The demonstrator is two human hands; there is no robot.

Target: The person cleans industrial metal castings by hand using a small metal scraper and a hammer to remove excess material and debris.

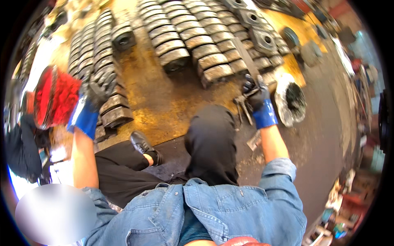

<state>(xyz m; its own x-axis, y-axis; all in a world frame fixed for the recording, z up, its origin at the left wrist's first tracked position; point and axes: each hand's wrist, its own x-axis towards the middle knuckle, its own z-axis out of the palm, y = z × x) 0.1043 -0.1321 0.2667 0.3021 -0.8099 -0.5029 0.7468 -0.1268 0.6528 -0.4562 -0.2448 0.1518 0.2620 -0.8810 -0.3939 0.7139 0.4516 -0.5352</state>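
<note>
My right hand (pixel 259 98), in a blue glove with a dark grip, is closed round one end of a long flat metal bar (pixel 245 56). The bar slants up and away over the right-hand rows of metal blocks (pixel 213 61). Several short metal rods (pixel 243 110) lie just left of that hand. My left hand (pixel 97 92), gloved the same way, lies over the left rows of curved metal blocks (pixel 117 117). Its fingers look bent round something grey, but the dark glove blends with the blocks and hides what it is.
A container of red material (pixel 55 97) stands left of my left hand. Right of my right hand is a pale, crumpled-looking bag or tub (pixel 287 107) with dark contents. Blocks with round holes (pixel 262 40) sit at the far right. My bent knee (pixel 211 135) rises between my arms.
</note>
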